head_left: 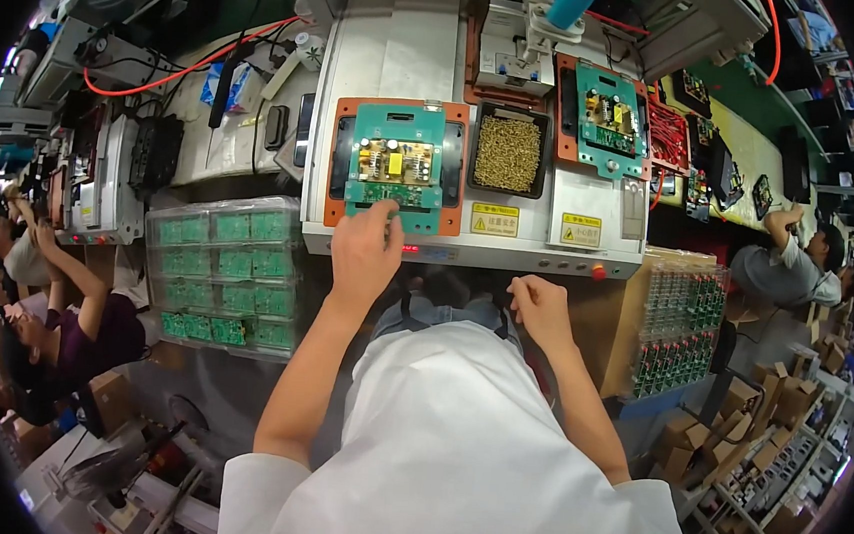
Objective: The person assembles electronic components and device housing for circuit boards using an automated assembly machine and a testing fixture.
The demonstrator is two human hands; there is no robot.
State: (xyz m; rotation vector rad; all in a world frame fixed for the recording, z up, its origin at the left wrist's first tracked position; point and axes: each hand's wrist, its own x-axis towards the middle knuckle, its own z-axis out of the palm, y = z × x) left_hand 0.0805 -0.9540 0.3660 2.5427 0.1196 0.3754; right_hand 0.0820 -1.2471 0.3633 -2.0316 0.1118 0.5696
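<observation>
My left hand (366,249) reaches over the machine's front edge. Its bent fingers are closed at the near edge of a green circuit board (381,194), which carries a yellow transformer and other parts. That board sits in a teal and orange fixture (342,173). In front of the machine, to the right, my right hand (542,311) hangs with fingers curled and fingertips together; whatever they may hold is too small to make out. Between two fixtures stands a black tray (509,150) full of small brass-coloured screws. The second fixture (568,112), at the right, also bears a populated board (611,119).
Stacked clear trays of green boards (226,269) lie left of the machine (394,44). More trays with boards (678,327) stand at its right on cardboard. A blue cylindrical tool (574,3) hangs above the back. Co-workers (71,329) sit at the left and another (789,260) at the right.
</observation>
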